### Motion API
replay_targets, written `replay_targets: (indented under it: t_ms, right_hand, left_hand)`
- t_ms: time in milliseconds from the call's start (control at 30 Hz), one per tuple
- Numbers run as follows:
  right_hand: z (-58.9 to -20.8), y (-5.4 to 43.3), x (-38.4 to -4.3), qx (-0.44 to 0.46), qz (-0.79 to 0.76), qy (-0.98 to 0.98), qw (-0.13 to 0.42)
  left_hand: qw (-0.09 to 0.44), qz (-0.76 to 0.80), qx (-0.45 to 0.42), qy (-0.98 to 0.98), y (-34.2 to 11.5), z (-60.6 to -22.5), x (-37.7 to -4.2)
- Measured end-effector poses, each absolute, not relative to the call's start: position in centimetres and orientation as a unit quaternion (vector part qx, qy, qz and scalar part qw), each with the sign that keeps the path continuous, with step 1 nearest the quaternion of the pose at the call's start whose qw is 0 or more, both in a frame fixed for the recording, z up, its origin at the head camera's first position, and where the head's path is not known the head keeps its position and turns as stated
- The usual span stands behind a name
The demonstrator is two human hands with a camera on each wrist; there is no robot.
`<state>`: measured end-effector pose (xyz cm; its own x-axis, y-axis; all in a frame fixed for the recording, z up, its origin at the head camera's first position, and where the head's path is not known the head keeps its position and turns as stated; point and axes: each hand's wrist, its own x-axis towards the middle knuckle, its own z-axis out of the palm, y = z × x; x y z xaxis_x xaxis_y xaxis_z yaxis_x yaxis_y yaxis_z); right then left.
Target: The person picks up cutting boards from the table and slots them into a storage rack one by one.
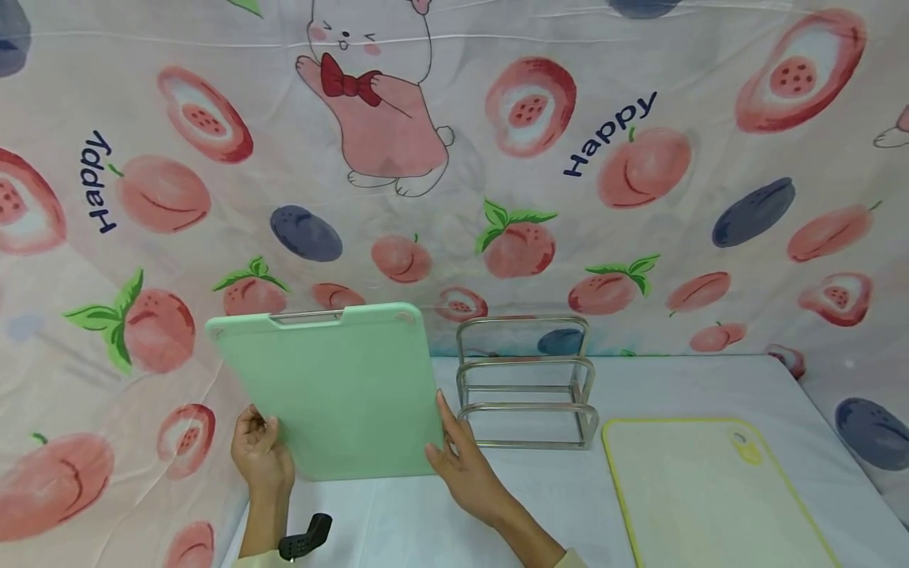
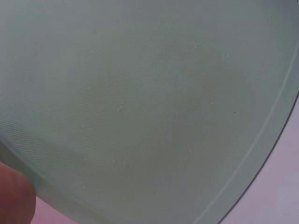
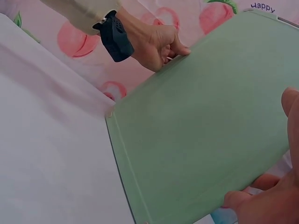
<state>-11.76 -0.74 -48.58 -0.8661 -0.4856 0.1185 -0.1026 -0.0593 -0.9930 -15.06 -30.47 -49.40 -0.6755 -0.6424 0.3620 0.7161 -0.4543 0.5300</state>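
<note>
A light green cutting board (image 1: 348, 386) is held up, tilted, over the front left of the table, its metal-handled edge at the top. My left hand (image 1: 263, 454) grips its left edge, thumb on the near face and fingers curled at the edge. On the opposite edge, low down, my right hand (image 1: 469, 473) holds it between thumb and fingers. The board (image 2: 140, 102) fills most of the left wrist view, with a fingertip at lower left. In the right wrist view both the left hand (image 3: 156, 46) and right hand (image 3: 271, 200) show at opposite edges.
Behind the right hand stands a metal wire rack (image 1: 525, 408) with upright dividers. A pale cutting board with a yellow rim (image 1: 710, 497) lies flat at the right of the white table (image 1: 369, 521). A fruit-printed cloth (image 1: 440, 221) hangs behind.
</note>
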Motion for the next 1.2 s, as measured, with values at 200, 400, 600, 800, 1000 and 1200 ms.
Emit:
replay_targets:
  t_ms: [200, 400, 600, 800, 1000, 1200]
  right_hand:
    - [-48.5, -0.7, -11.9, -0.225, -0.694, 0.671, 0.136]
    - [-48.6, -0.8, -12.0, -0.23, -0.698, 0.664, 0.138]
    - [-48.6, -0.9, -12.1, -0.221, -0.693, 0.673, 0.132]
    - [-48.7, -1.0, -12.2, -0.215, -0.691, 0.678, 0.131]
    - [-48.9, -1.1, -12.5, -0.217, -0.698, 0.67, 0.127]
    - [-48.6, -1.3, -12.9, -0.221, -0.701, 0.667, 0.121]
  left_hand:
    - [0.384, -0.86, -0.079, -0.327, -31.0, -49.5, -15.1]
    - [0.374, -0.868, -0.094, -0.313, -31.3, -49.6, -15.2]
    - [0.363, -0.877, -0.101, -0.298, -31.4, -49.6, -15.3]
    - [0.355, -0.885, -0.109, -0.281, -31.5, -49.8, -15.4]
    - [0.368, -0.881, -0.073, -0.289, -31.4, -49.7, -15.4]
    - [0.362, -0.889, -0.085, -0.267, -31.5, -49.8, -15.3]
